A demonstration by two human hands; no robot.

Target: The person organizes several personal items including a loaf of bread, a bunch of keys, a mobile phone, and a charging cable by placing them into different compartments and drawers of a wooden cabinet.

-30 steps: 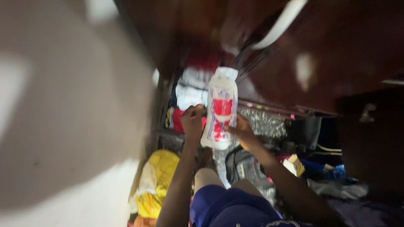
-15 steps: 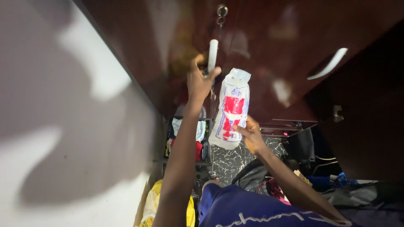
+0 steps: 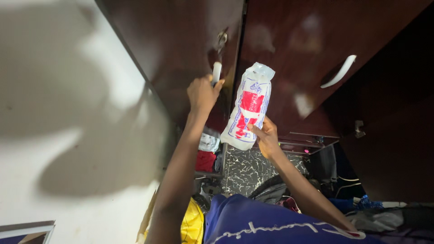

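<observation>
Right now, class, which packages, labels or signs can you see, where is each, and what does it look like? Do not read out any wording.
Plastic packet: held in the right hand, before the dark wardrobe doors; tall white pouch with red and blue print.
No other package, sign or screen shows clearly.

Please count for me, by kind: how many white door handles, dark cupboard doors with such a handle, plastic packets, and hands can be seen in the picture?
White door handles: 2
Dark cupboard doors: 2
Plastic packet: 1
Hands: 2, left hand, right hand
Total: 7
</observation>
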